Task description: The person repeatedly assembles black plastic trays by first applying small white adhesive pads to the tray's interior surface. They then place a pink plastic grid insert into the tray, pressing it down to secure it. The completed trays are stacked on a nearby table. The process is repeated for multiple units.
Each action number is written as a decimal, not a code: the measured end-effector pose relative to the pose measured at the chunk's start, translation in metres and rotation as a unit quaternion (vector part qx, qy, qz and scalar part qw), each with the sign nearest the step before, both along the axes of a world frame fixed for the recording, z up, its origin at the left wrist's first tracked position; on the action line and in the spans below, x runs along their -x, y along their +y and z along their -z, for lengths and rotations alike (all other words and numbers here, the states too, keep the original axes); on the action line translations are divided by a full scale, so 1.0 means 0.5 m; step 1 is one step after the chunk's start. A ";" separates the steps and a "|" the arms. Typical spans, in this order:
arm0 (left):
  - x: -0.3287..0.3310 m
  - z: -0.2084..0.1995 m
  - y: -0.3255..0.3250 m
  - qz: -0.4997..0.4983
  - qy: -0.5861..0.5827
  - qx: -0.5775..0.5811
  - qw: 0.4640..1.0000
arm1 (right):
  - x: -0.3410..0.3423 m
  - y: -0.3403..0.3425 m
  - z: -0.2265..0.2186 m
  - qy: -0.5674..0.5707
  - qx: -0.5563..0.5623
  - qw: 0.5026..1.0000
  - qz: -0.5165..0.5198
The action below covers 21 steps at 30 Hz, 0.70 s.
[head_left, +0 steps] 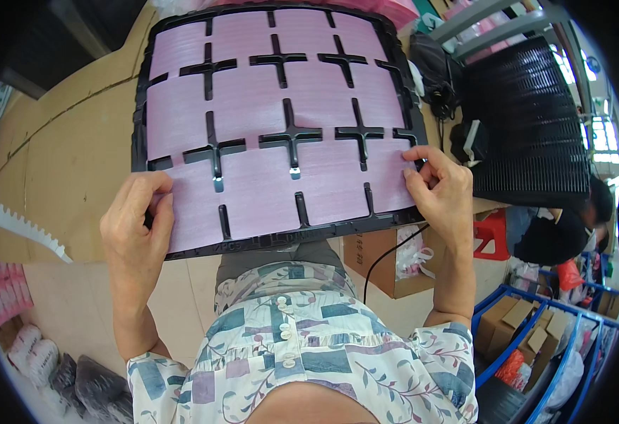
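Note:
A black plastic tray with raised cross-shaped dividers lies in front of me, its near edge close to my body. Thin pink foam sheet covers its compartments, and the dividers poke up through slots in it. At the near left corner, my left hand pinches the sheet's edge between thumb and bent fingers. My right hand is at the right edge, thumb and index finger closed on the sheet there. The sheet lies mostly flat, with a small lifted fold beside the middle divider.
Brown cardboard covers the table on the left, where a white toothed strip lies. A stack of black trays stands at the right, beside a dark bag and cable. Cardboard boxes, a red stool and a blue rack are lower down.

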<state>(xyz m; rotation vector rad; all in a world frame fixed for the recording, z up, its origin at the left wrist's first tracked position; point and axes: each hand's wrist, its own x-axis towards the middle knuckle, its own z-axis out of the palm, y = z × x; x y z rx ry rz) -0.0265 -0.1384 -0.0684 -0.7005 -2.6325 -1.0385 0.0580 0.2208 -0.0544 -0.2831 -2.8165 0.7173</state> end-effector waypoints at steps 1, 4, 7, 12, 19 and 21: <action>-0.002 -0.002 -0.003 -0.008 -0.002 -0.001 1.000 | 0.001 -0.002 0.000 0.003 0.000 1.000 0.005; 0.005 0.003 -0.006 0.001 0.001 -0.006 1.000 | -0.009 0.001 0.006 0.013 0.016 1.000 0.018; 0.007 0.009 -0.005 0.004 0.017 -0.015 1.000 | -0.011 -0.011 -0.001 0.015 0.022 0.999 0.037; 0.009 0.008 -0.013 0.005 0.018 0.001 1.000 | -0.008 -0.011 0.005 0.016 0.026 0.999 0.033; 0.010 0.008 -0.013 0.005 0.025 0.010 1.000 | -0.012 -0.014 0.005 0.021 0.003 0.999 0.025; 0.010 0.008 -0.012 0.003 0.023 0.007 1.000 | -0.009 -0.012 0.006 0.025 0.001 1.000 0.017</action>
